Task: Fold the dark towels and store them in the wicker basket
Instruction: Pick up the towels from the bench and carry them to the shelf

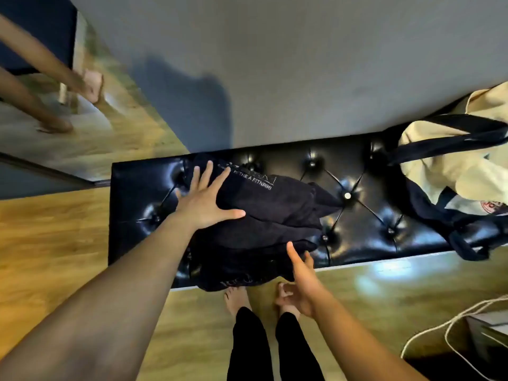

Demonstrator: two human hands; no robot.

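Dark towels (272, 215): a bundled, partly folded heap lying on the left half of a black tufted bench (357, 188), its near edge hanging slightly over the bench's front rim; pale lettering shows on the upper fold. Left hand (204, 199): laid flat on the heap's left side, fingers straight and spread, thumb out along the cloth. Right hand (299, 279): at the heap's near right corner, forefinger extended onto the cloth, the other fingers loosely curled, gripping nothing that can be seen. Cream tote bag with dark straps (450, 160): on the bench's right end, against the grey wall (275, 64). Wooden floor (55, 229): around the bench; bare feet (236, 295) just before it. White cord (439, 331): lower right. Mirror (68, 105): far left, blurred.
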